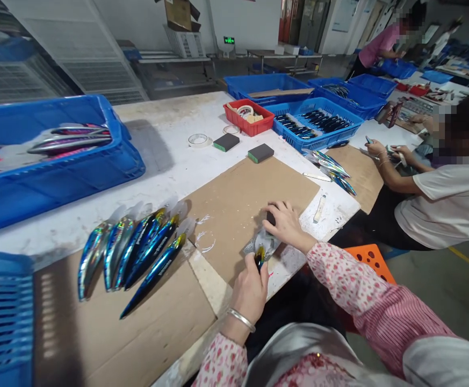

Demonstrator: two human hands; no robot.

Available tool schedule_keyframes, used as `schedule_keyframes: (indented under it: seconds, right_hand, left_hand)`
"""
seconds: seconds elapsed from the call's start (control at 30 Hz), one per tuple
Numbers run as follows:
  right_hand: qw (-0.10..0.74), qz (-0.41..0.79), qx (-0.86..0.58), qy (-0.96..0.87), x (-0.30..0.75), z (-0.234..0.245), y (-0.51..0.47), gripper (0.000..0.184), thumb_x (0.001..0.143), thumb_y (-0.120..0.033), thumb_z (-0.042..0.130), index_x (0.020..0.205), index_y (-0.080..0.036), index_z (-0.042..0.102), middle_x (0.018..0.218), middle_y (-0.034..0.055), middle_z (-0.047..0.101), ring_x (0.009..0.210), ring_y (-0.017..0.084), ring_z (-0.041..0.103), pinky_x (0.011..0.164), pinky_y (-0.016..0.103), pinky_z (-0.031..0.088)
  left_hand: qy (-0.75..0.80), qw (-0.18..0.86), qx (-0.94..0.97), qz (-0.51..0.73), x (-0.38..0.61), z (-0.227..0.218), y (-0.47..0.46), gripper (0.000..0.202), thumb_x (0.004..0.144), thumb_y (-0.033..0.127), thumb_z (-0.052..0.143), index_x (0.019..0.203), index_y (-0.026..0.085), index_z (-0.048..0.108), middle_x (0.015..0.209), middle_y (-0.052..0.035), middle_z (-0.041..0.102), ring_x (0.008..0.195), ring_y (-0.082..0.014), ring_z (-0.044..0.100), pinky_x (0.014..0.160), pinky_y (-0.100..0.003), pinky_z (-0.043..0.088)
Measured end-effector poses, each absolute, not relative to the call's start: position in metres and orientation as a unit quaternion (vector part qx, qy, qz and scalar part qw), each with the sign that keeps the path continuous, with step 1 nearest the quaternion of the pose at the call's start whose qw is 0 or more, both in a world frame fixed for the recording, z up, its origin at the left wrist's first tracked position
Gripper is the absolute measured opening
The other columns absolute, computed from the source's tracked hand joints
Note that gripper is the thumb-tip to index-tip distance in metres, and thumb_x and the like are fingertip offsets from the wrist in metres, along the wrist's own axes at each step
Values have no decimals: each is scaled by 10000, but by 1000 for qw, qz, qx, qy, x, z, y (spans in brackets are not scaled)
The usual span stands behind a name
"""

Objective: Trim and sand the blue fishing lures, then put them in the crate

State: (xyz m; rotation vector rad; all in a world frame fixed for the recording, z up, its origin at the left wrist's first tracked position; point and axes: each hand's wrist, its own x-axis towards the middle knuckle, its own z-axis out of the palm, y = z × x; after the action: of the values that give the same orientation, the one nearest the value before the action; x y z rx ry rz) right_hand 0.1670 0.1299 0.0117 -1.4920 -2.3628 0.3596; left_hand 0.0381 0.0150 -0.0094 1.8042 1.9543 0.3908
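Observation:
My left hand (251, 290) is closed around a shiny blue fishing lure (260, 255), holding it at the table's front edge over the brown cardboard sheet (238, 199). My right hand (284, 223) is curled over a dark sanding block (271, 218) and presses it onto the lure's silvery front part. Both sleeves are pink and floral. A silver bangle sits on my left wrist.
Several finished iridescent lures (133, 252) lie in a row to the left. Blue crates (52, 161) hold more lures. Two sanding blocks (260, 152), tape rolls (199, 140) and a red tray (248, 115) sit farther back. A person in a white shirt (439, 199) works at the right.

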Motion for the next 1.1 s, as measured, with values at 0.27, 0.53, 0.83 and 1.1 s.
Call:
schedule_keyframes:
  seconds: [0.27, 0.53, 0.83, 1.1]
  right_hand:
    - [166, 145, -500, -837, 167, 12, 127, 294, 847, -339, 570, 1126, -251, 595, 1252, 42, 519, 1135, 248, 407, 904, 415, 396]
    - [167, 170, -478, -846, 165, 10, 126, 305, 834, -343, 587, 1124, -253, 603, 1251, 56, 513, 1133, 254, 408, 922, 415, 378]
    - [183, 165, -485, -839, 163, 7, 121, 312, 824, -329, 596, 1125, -251, 595, 1264, 48, 507, 1132, 247, 407, 925, 409, 375]
    - [257, 134, -546, -786, 172, 12, 169, 316, 802, -329, 613, 1102, -227, 617, 1245, 73, 507, 1150, 262, 398, 955, 437, 364]
  left_hand:
    - [701, 237, 651, 166, 37, -11, 14, 324, 942, 297, 293, 1178, 99, 393, 872, -137, 703, 807, -243, 690, 643, -310, 476]
    - [692, 264, 646, 183, 35, -12, 13, 359, 941, 343, 257, 1168, 106, 403, 879, -142, 696, 799, -260, 682, 643, -336, 478]
    - [695, 275, 634, 197, 34, -20, 12, 371, 941, 357, 260, 1180, 117, 412, 880, -131, 687, 794, -250, 678, 650, -334, 483]
    - [694, 279, 642, 167, 23, -3, 7, 386, 933, 360, 306, 1212, 115, 410, 926, -133, 701, 860, -255, 677, 701, -346, 500]
